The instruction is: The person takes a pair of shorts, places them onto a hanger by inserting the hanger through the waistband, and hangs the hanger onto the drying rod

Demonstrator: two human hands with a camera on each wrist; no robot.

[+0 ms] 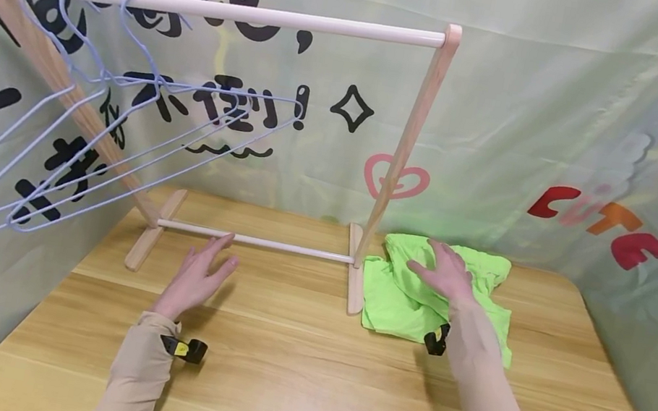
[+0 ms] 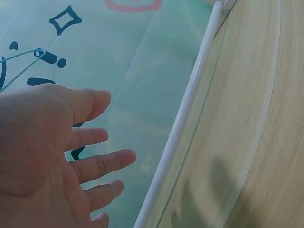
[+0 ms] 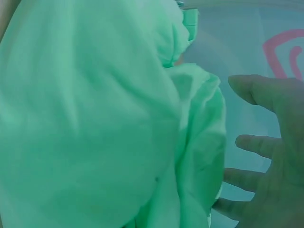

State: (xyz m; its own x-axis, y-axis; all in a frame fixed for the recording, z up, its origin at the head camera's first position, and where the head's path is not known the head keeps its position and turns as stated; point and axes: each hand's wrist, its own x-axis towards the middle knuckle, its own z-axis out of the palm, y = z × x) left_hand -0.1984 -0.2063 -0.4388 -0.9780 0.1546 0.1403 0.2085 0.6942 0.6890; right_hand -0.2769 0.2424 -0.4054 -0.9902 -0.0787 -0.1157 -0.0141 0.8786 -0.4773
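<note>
A bright green garment (image 1: 398, 299) lies loosely folded on the table, right of the rack's foot; its kind is hard to tell. My right hand (image 1: 448, 271) is over the garment with its fingers spread. In the right wrist view that hand (image 3: 270, 161) is beside the green cloth (image 3: 95, 118), thumb and fingers apart, gripping nothing. My left hand (image 1: 196, 281), empty and spread, hovers near the rack's white lower bar (image 1: 269, 244). Several fingers and the thumb of the left hand (image 2: 57, 152) show in the left wrist view, apart from the bar (image 2: 183, 109).
A wooden clothes rack (image 1: 409, 131) with a white top rail (image 1: 334, 26) stands on the wooden table (image 1: 286, 374). Three lilac wire hangers (image 1: 95, 142) hang at the rail's left end. Behind is a printed cloth backdrop (image 1: 516, 121).
</note>
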